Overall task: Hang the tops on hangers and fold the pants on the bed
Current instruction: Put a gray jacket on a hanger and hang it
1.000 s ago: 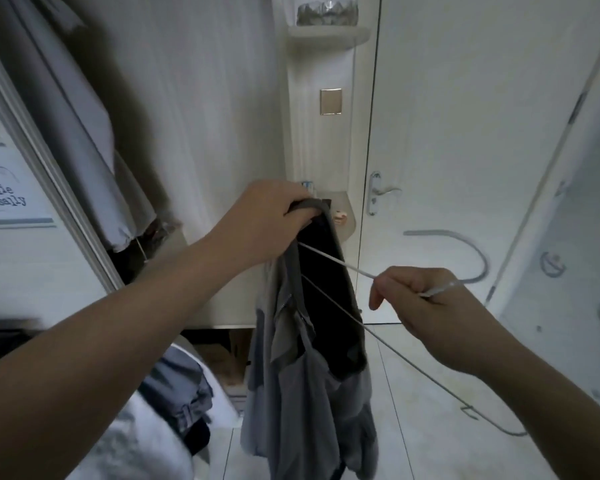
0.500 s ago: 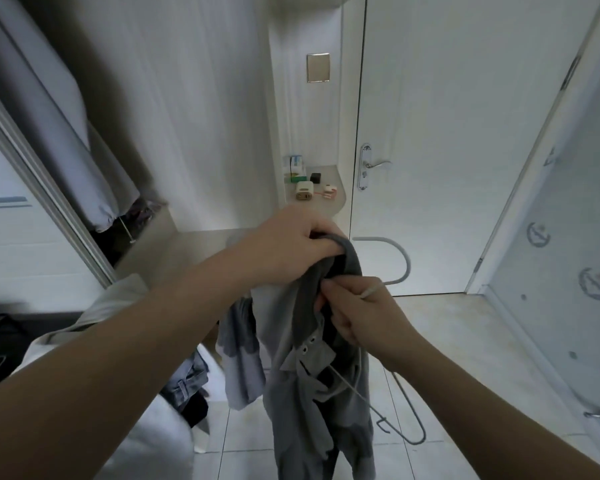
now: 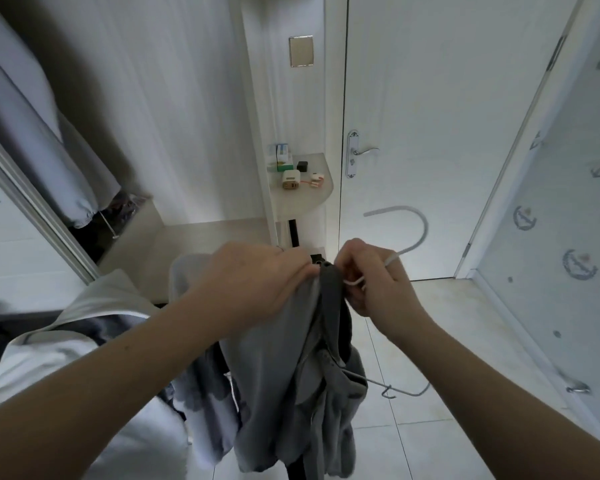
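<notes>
A grey top (image 3: pixel 284 386) hangs in front of me, bunched at its neck. My left hand (image 3: pixel 257 285) grips the fabric at the collar. Just to its right, my right hand (image 3: pixel 374 278) pinches the neck of a white wire hanger (image 3: pixel 420 230). The hanger's hook curves up above that hand. One hanger arm sticks out of the top lower down, by the floor tiles; the rest of the frame is hidden inside the garment.
A white door (image 3: pixel 430 133) with a metal handle (image 3: pixel 361 152) stands ahead. A small corner shelf (image 3: pixel 312 199) holds chargers and boxes. Grey clothes (image 3: pixel 49 133) hang in the open wardrobe at left. More clothing (image 3: pixel 94 327) lies piled at lower left.
My right hand has come in from the right to the collar, carrying the hanger with it. The hanger's frame now sits mostly inside the top. My view has tilted downward.
</notes>
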`<state>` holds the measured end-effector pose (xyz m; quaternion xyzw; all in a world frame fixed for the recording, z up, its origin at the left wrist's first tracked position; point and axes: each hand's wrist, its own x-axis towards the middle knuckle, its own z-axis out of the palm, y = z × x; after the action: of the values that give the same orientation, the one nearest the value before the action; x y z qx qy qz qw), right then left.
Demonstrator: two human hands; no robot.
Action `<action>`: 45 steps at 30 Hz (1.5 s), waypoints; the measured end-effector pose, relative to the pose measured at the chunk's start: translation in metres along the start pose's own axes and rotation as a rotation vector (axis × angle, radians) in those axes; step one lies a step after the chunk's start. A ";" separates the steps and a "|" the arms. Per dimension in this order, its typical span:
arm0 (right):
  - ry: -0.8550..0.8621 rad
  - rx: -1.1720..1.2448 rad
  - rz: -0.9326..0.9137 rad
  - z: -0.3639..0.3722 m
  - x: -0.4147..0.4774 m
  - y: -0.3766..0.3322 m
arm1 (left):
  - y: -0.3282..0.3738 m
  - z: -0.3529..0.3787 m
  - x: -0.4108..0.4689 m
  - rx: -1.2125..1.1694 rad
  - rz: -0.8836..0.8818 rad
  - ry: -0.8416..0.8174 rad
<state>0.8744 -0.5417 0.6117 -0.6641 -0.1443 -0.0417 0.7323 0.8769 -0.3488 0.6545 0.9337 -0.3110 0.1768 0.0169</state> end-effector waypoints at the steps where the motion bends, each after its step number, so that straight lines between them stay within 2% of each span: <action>1: 0.005 -0.037 0.000 0.004 0.000 0.003 | 0.005 0.005 -0.003 -0.034 0.016 0.033; 4: 0.001 -0.116 -0.025 0.008 -0.003 0.017 | 0.017 0.022 -0.015 -0.113 0.034 -0.019; 8: -0.003 -0.201 -0.037 0.005 -0.016 0.034 | 0.019 0.048 -0.027 -0.275 -0.059 -0.153; 10: 0.100 -0.225 -0.075 -0.004 -0.027 0.044 | 0.016 0.062 -0.034 -0.351 -0.151 -0.126; 13: 0.285 -0.471 -0.213 -0.022 -0.054 0.064 | 0.012 0.076 -0.052 -0.496 -0.345 0.029; 15: 0.187 -0.540 -0.209 -0.020 -0.069 0.076 | 0.015 0.080 -0.063 -0.597 -0.454 0.141; 18: -0.225 -0.502 0.041 0.001 -0.071 0.089 | 0.023 0.080 -0.070 -0.689 -0.554 0.262; 19: -0.309 -0.509 0.101 0.007 -0.069 0.092 | 0.024 0.079 -0.071 -0.692 -0.573 0.281; 24: -0.371 -0.575 0.071 0.007 -0.063 0.100 | 0.019 0.080 -0.079 -0.681 -0.656 0.292; 28: -0.608 -0.504 0.288 0.002 -0.066 0.113 | 0.024 0.086 -0.087 -0.701 -0.689 0.302; 30: -0.675 -0.642 0.387 -0.004 -0.068 0.132 | 0.024 0.088 -0.089 -0.712 -0.705 0.305; 32: -0.745 -0.875 0.401 -0.012 -0.070 0.153 | 0.023 0.089 -0.091 -0.717 -0.711 0.301; 38: -0.764 -1.304 0.243 -0.045 -0.060 0.179 | 0.012 0.091 -0.109 -0.706 -0.669 0.200; 41: -0.691 -1.466 0.162 -0.066 -0.052 0.181 | 0.004 0.090 -0.123 -0.673 -0.685 0.141; 45: -0.546 -1.539 0.031 -0.087 -0.041 0.177 | -0.008 0.089 -0.138 -0.639 -0.703 0.029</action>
<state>0.8938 -0.6129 0.4244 -0.9699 -0.2394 0.0443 0.0109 0.8077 -0.2753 0.5249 0.9278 -0.0149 0.0688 0.3664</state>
